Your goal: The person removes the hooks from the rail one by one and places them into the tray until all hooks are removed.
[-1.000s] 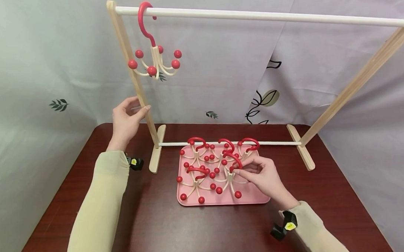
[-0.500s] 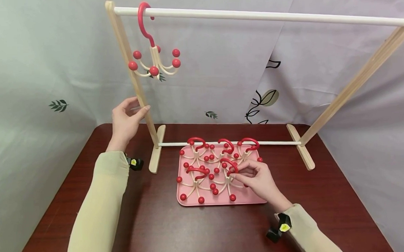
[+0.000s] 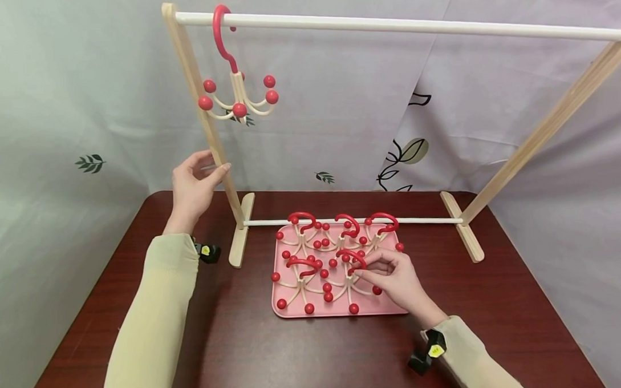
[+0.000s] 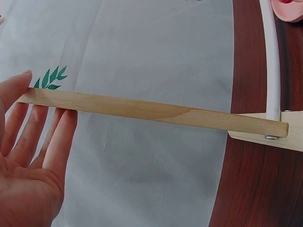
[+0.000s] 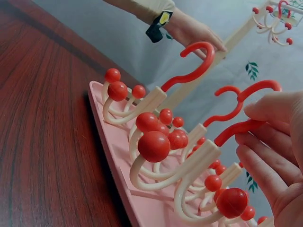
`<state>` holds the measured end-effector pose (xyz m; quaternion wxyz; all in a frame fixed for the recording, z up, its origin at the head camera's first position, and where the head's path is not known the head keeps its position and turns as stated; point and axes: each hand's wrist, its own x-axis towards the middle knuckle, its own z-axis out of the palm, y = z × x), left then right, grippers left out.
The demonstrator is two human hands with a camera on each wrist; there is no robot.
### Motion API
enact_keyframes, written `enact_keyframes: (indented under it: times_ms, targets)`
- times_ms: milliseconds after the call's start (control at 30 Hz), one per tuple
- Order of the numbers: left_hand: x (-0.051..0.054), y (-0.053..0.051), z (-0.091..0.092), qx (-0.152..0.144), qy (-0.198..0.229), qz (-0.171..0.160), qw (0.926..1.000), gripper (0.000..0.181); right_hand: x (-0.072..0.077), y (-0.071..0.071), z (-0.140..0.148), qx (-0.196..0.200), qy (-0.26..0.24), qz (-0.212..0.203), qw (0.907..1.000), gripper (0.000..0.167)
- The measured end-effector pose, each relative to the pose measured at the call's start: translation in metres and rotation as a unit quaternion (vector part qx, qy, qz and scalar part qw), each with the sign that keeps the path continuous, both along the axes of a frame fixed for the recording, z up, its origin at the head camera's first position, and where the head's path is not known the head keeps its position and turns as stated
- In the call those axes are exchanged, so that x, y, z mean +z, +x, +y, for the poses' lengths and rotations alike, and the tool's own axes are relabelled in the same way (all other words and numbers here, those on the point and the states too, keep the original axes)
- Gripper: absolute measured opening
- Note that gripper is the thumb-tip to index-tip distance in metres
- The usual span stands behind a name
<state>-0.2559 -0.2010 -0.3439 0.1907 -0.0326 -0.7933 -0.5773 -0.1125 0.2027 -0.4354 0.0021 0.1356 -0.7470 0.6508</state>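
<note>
On a pink tray [image 3: 289, 312] stand several cream hook hangers, each with a red hook on top and curved arms tipped with red balls. My right hand [image 3: 395, 276] pinches the red hook of the front right hanger [image 3: 349, 281] between thumb and fingers; its arms are over the tray, and I cannot tell whether they touch it. My left hand [image 3: 192, 184] grips the left wooden post [image 3: 187, 58] of a rack, thumb on one side and fingers [image 4: 60, 142] on the other. Another such hanger [image 3: 237, 88] hangs near the left end of the rack's white top rod [image 3: 387, 24].
A thin white lower rod [image 3: 424, 219] runs just behind the tray between two wooden feet [image 3: 241, 233]. The right post [image 3: 549, 123] slants up at the far side. All stands on a dark red-brown table [image 3: 265, 361], with a pale patterned cloth [image 3: 328, 125] behind.
My right hand has shifted a little left with the pinched hanger, which has turned and sits slightly lower. The hanging hanger has swivelled slightly. My left hand stays on the post.
</note>
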Motion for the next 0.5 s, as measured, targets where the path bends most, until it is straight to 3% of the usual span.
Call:
enact_keyframes:
  times_ms: [267,500]
  targets:
    - [-0.001,0.0005,-0.0003,0.001,-0.002,0.0,1.0,0.044,-0.0047,0.0024,0.0062,-0.004,0.008,-0.012,0.9999,0.023]
    - [-0.0021,-0.001,0.0,-0.002,-0.001,0.007,1.0,0.043,-0.0103,0.0013,0.0092,0.006,0.001,0.009,0.9999,0.02]
